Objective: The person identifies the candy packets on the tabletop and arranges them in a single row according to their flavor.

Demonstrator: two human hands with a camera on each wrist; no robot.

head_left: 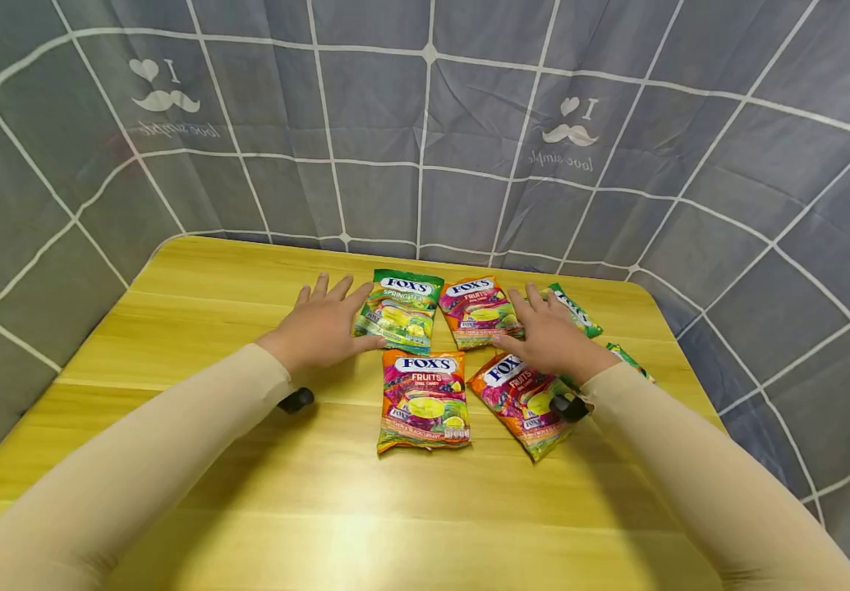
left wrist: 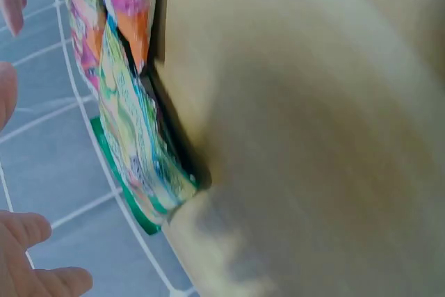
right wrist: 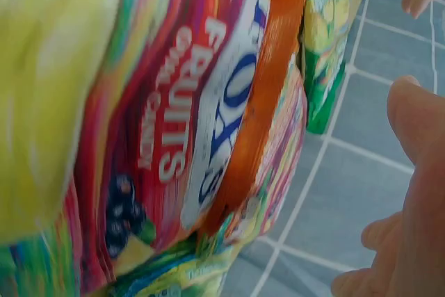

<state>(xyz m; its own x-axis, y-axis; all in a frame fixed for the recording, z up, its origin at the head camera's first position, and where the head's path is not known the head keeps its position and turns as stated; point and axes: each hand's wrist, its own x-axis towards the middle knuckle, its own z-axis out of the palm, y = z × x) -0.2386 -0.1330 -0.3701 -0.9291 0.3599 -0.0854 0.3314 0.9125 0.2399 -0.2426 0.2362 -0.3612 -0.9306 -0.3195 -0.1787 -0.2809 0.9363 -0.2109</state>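
Observation:
My left hand (head_left: 324, 322) has its fingers spread just left of a green FOX'S Springtea candy bag (head_left: 401, 316); the left wrist view shows its fingers (left wrist: 52, 283) apart from that bag. My right hand (head_left: 549, 335) hovers with fingers extended over the bags on the right, holding nothing. Below it, partly covered, lies a tilted orange-topped FOX'S Fruits candy bag (head_left: 516, 402). Another Fruits bag (head_left: 475, 312) lies at the back, beside the right fingertips. A third Fruits bag (head_left: 425, 402) sits front and centre.
Two more green bags, one at the back right (head_left: 580, 314) and one behind the right wrist (head_left: 627, 361), are partly hidden. All lie on a yellow wood-grain table (head_left: 306, 501). A grey curtain (head_left: 373, 123) with white grid lines surrounds the table's back and sides.

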